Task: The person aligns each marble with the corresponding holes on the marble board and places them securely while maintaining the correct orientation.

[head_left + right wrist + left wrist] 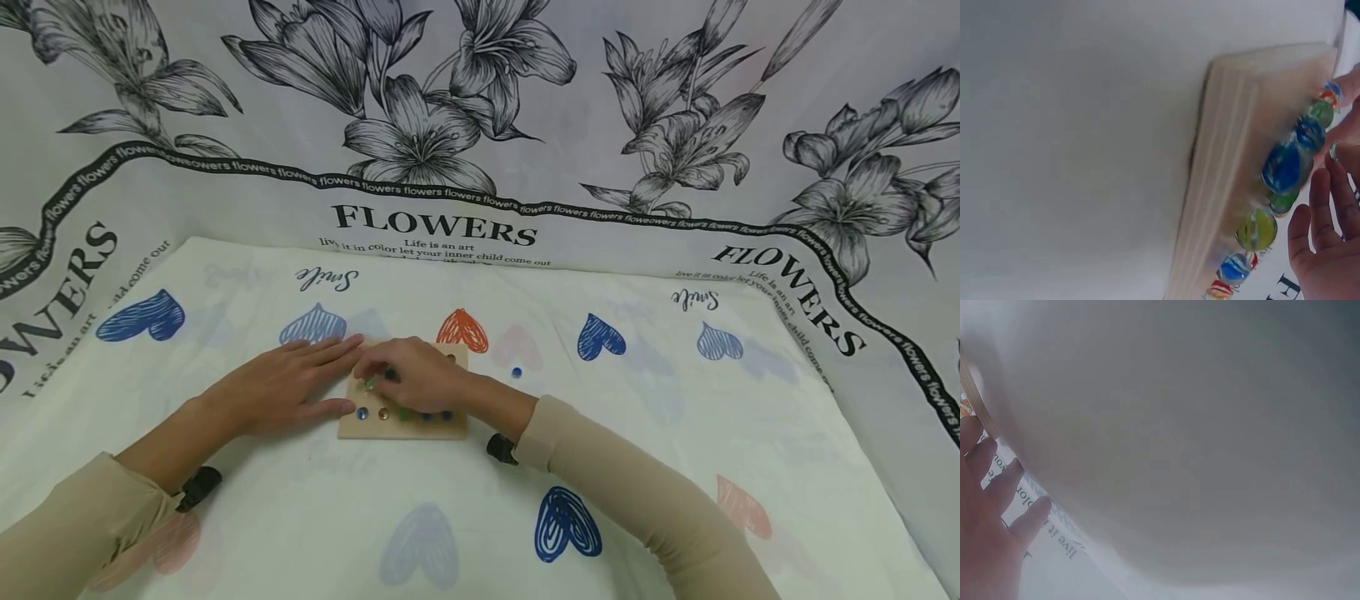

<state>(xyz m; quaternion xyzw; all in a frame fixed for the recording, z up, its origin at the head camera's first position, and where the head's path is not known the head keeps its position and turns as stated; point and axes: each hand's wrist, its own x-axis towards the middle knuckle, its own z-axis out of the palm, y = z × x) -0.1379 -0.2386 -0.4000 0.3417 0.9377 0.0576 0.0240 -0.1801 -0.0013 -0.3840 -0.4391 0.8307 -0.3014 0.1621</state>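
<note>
A light wooden board (405, 431) lies on the cloth, with several glass marbles seated in it. Blue (1285, 167), yellow-green (1256, 229) and red-white-blue marbles stand out in the right wrist view. Over the board's far left part, my right hand (412, 375) pinches a small clear-green marble (1334, 152) between thumb and fingertip. Its palm hides part of the board. My left hand (288, 387) lies palm down at the board's left edge, fingers extended, thumb touching near the corner. Only its fingers (1002, 487) show in the left wrist view.
A loose blue marble (517, 372) sits on the heart-printed cloth (315, 517) to the right of the board. Behind the table hangs a flower-printed sheet (555, 150). Black wrist cameras (199, 488) are strapped under both wrists.
</note>
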